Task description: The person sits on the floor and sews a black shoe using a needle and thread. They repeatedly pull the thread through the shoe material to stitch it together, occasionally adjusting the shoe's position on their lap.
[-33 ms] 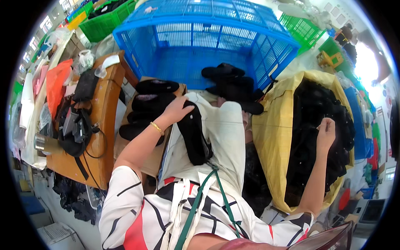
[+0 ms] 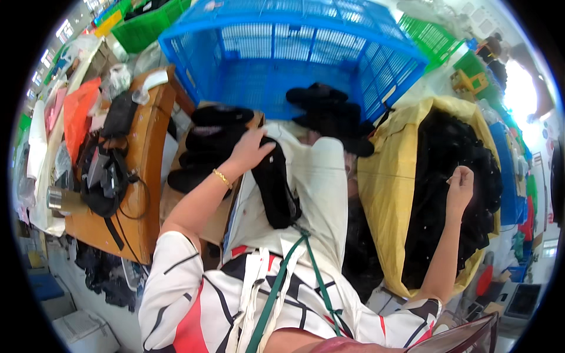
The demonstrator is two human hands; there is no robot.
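A black shoe [image 2: 272,191] lies lengthwise on the pale apron [image 2: 321,194] over my lap. My left hand [image 2: 248,152] is closed on its far end, thumb on top and fingertips partly hidden. Off to the right, my right hand [image 2: 461,180] is raised in front of the yellow sack, its fingertips pinched together. A thin dark thread [image 2: 382,176] runs from the shoe across the apron and sack toward that pinch. Whether a needle is in the fingers is too small to tell. Several more black shoes [image 2: 215,140] lie on a cardboard box beside my left hand.
Ahead stands a large blue plastic crate [image 2: 265,79] on its side, with black shoes [image 2: 329,115] at its opening. The yellow sack [image 2: 382,200] on the right is full of black items [image 2: 453,135]. A wooden table [image 2: 147,165] on the left carries a bag, a cable and a metal flask [image 2: 62,200].
The view has shifted very slightly. Both hands and the shoe on my lap stay nearly in the same places.
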